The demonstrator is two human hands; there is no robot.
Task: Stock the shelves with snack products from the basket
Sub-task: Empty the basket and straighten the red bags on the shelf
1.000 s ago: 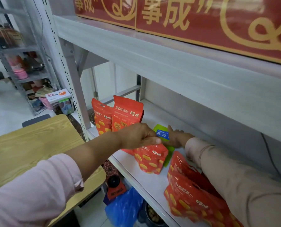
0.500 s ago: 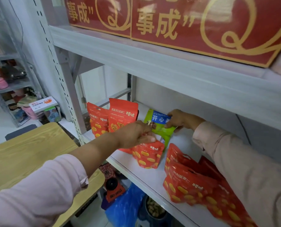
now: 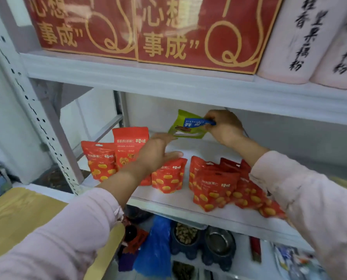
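The person's right hand (image 3: pixel 224 127) grips a green snack packet (image 3: pixel 185 127) by its blue label end, thumb and fingers curled round it. It holds the packet tilted at the back of the middle shelf (image 3: pixel 168 201), close to the rear wall. I cannot tell whether the packet's lower edge touches the board. The left hand (image 3: pixel 158 154) is released, with fingers stretched out flat and nothing in it. It reaches in over a small red packet (image 3: pixel 168 177) standing near the shelf's front. Its fingertips come close to the green packet's lower corner (whether they actually touch it I cannot make out).

Two more red packets (image 3: pixel 108 158) stand upright at the left end of the same shelf, the taller one just behind and beside the shorter. To the right, a heap of red packets (image 3: pixel 215 187) leans and lies overlapping, running under the right sleeve.

On the shelf above sit red boxes with gold lettering (image 3: pixel 188 35), and beside them pale pink bags with black brush writing (image 3: pixel 310 37). Below the middle shelf there is a blue plastic bag (image 3: pixel 156 243) and two dark bowls (image 3: pixel 219 243) side by side, the left one with brown bits in it. A wooden worktop (image 3: pixel 17 215) stands at the left, under the left arm.
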